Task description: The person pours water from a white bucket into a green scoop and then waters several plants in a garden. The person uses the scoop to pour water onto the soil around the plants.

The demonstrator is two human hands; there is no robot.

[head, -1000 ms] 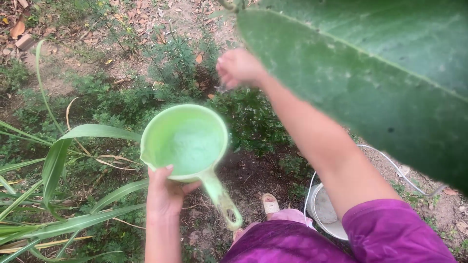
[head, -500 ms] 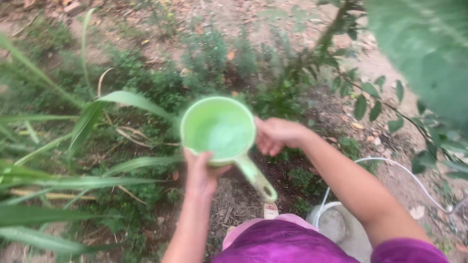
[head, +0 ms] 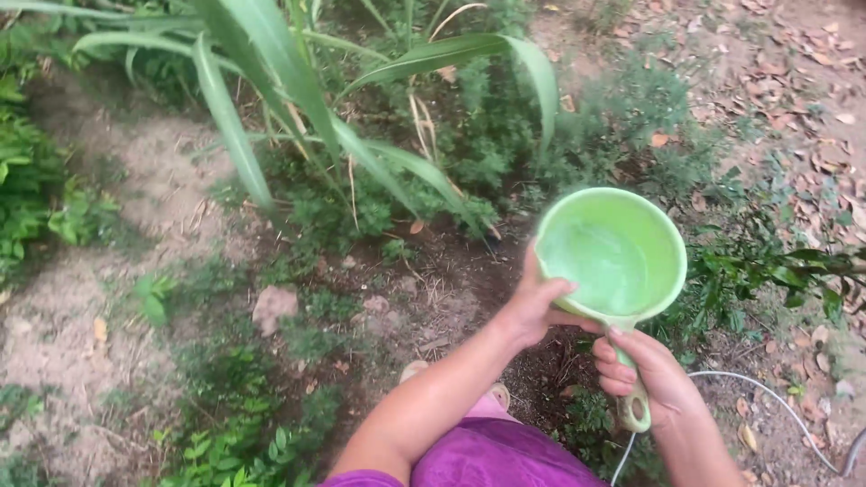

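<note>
I hold a light green plastic water dipper over the garden soil, a little water in its bowl. My left hand grips the bowl's near rim. My right hand is wrapped around the dipper's handle, whose tip pokes out below my fingers. Low green plants grow just beyond the dipper. My purple garment fills the bottom edge, and a sandalled foot shows beneath my left forearm.
Tall grass blades arch across the top left. A flat stone lies on bare soil at centre left. A thin white hose curves at bottom right. Dry leaves litter the ground at upper right.
My view has swung left, away from the big leaf and bucket. My right hand came back from the plants and took the dipper's handle; my left hand stays on the bowl.
</note>
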